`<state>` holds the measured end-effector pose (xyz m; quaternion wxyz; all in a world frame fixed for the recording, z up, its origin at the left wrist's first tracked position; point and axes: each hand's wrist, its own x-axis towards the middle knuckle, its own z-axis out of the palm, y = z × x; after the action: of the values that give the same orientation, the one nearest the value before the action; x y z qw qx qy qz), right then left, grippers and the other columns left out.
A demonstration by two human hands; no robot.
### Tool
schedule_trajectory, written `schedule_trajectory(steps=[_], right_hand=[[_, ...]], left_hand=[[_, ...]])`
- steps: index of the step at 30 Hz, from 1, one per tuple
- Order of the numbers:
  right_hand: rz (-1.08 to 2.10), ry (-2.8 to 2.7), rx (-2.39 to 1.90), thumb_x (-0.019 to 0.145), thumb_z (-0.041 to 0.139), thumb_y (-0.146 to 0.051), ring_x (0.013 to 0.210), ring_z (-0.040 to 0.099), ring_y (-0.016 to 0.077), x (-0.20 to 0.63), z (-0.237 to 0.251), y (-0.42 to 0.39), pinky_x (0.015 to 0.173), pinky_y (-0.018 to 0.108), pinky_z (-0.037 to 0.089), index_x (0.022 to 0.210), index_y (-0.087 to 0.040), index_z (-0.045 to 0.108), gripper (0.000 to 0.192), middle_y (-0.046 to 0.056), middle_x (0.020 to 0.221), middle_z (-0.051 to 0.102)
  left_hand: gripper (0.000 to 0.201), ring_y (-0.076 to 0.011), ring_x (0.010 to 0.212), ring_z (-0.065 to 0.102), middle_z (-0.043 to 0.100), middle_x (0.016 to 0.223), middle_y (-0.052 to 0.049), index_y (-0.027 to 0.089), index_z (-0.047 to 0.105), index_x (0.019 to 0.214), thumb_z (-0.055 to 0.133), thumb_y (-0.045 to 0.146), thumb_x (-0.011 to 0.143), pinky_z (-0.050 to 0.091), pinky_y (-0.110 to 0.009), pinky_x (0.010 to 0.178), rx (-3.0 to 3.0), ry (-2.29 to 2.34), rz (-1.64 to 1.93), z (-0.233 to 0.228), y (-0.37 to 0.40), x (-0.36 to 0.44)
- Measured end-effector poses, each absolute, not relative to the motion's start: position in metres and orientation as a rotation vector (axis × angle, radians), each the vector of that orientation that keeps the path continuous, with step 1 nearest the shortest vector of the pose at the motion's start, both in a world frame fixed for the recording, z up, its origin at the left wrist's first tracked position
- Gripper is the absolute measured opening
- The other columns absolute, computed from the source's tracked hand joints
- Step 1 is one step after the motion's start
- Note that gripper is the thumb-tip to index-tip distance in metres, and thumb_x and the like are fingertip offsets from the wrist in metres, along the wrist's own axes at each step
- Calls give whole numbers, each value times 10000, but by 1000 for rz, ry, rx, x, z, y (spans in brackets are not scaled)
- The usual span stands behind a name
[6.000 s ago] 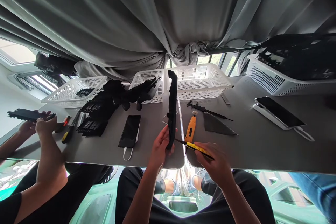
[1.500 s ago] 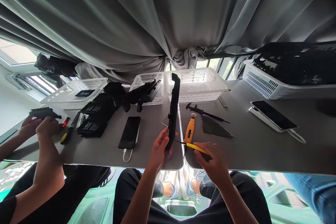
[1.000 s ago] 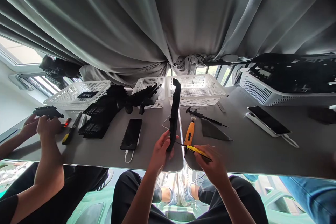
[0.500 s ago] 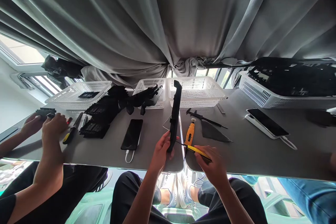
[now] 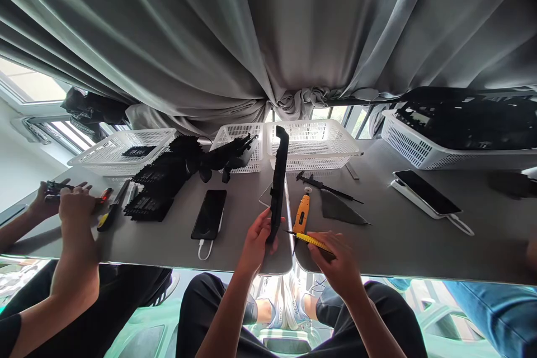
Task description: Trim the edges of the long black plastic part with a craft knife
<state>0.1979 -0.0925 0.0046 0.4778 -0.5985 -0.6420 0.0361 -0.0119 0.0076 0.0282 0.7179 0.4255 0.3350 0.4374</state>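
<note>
My left hand (image 5: pixel 255 238) grips the lower end of a long black plastic part (image 5: pixel 278 173), which stands upright on its edge over the grey table (image 5: pixel 403 235). A yellow-and-black utility knife (image 5: pixel 311 240) is in my right hand (image 5: pixel 338 263), its tip pointing left at the base of the part, close to my left thumb. Just beyond the knife a yellow tool (image 5: pixel 302 211) lies flat on the table.
A phone on a cable (image 5: pixel 208 211) lies left of my hands, another phone (image 5: pixel 422 193) at right. White baskets (image 5: pixel 319 142) line the far edge, one at right (image 5: pixel 419 145) full of black parts. Black parts (image 5: pixel 159 179) are piled at left. A co-worker's hands (image 5: pixel 69 204) work at far left.
My hands, the part and the knife have hardly moved. The co-worker at left has lowered a black part toward the table. The view has shifted slightly.
</note>
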Motion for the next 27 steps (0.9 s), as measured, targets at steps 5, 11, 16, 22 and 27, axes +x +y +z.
schedule_trajectory(steps=[5,11,16,22,27], right_hand=[[76,-1553,-1488,1079,630,-435,877,776,254,198,2,-92,781,404,559,1163,-238,796,271,73,1053,849],[106,-1538,-1501,1074,633,-463,881,776,256,198,2,-92,784,401,557,1163,-254,803,284,64,1053,848],[80,-1517,-1502,1068,638,-443,867,768,258,198,4,-93,778,403,550,1140,-252,800,261,58,1024,845],[94,-1512,-1509,1052,641,-435,823,754,253,197,4,-92,754,394,537,1098,-250,810,255,60,991,841],[92,-1495,-1524,1042,644,-434,829,760,258,197,5,-92,764,398,539,1095,-251,813,254,62,986,843]], left_hand=[[603,-68,486,555,758,1318,-189,204,646,1489,778,473,965,374,-252,447,967,734,963,27,7,-12],[621,-77,504,571,757,1314,-184,202,629,1507,761,488,972,388,-251,452,989,738,954,26,7,-12],[677,-79,513,568,753,1320,-191,184,625,1504,778,547,953,390,-248,449,997,747,961,26,7,-12],[723,-77,517,561,756,1306,-196,176,621,1509,807,562,927,384,-246,444,970,754,963,25,8,-12],[720,-80,522,566,763,1290,-189,179,623,1509,814,544,918,380,-245,454,959,757,963,27,8,-13]])
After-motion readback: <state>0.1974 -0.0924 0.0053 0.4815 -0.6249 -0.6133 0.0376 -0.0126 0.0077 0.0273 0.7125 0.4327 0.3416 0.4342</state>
